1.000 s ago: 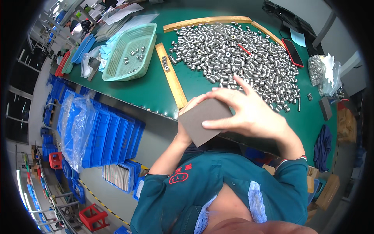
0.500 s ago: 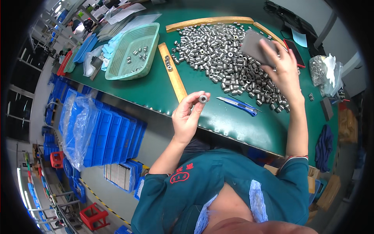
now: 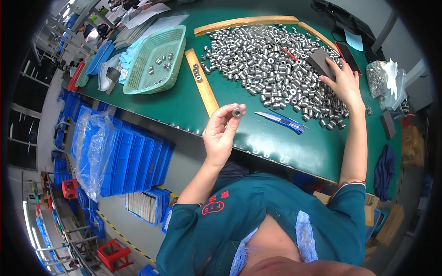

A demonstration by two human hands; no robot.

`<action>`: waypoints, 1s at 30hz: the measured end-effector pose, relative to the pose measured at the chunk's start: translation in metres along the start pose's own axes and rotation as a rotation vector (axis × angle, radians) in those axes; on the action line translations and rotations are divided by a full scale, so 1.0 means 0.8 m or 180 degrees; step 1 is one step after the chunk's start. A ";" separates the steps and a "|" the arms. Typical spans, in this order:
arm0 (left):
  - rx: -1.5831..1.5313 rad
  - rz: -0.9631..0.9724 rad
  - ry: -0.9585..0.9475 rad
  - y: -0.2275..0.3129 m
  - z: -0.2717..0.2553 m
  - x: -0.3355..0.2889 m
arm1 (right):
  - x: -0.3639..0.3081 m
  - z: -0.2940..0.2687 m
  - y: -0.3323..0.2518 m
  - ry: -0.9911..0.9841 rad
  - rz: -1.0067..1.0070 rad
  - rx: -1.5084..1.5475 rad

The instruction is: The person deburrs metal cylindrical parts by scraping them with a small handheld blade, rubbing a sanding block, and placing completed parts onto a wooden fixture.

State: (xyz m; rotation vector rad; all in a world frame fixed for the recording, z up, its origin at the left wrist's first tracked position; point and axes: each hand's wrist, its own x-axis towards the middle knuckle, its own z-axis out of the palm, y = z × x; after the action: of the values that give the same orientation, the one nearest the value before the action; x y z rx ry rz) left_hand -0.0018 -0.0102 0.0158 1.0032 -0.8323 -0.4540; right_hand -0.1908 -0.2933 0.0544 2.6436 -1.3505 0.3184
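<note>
Thumb and fingers of my left hand pinch a short metal sleeve near the table's front edge, its round bore showing. My right hand is at the right side of a large heap of similar metal sleeves. Its fingers and thumb grip the near right edge of a dark grey rectangular block, low over the heap. Beside the block a thin red stick lies on the sleeves. Between my hands a blue utility knife lies on the green table.
Wooden strips border the heap; another strip carries a few sleeves. A green basket holds several more. At the right are a red-edged dark tablet-like thing, a plastic bag and a dark block. Blue crates stand left.
My right hand has moved the grey block rightward and lower, uncovering the red stick and more sleeves. My left hand keeps its sleeve and has shifted slightly left and away from me.
</note>
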 end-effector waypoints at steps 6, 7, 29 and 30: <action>0.0066 -0.0008 -0.0002 0.000 -0.002 -0.001 | -0.008 -0.035 -0.039 0.1360 -0.0731 0.0431; 0.0119 -0.0034 0.0013 -0.001 -0.002 -0.001 | -0.012 -0.043 -0.046 0.0985 -0.0891 0.1256; 0.1454 0.0486 -0.0055 -0.005 -0.009 0.003 | -0.086 -0.022 -0.139 -0.0217 -0.2270 0.0919; 0.1459 0.0479 -0.0049 -0.004 -0.010 0.003 | -0.086 -0.012 -0.143 -0.0224 -0.2277 0.0924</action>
State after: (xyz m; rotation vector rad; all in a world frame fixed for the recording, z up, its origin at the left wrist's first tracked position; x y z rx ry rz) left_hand 0.0058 -0.0088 0.0115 1.3462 -1.0438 -0.1410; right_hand -0.1385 -0.1710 0.0408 3.1710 -0.3119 0.3359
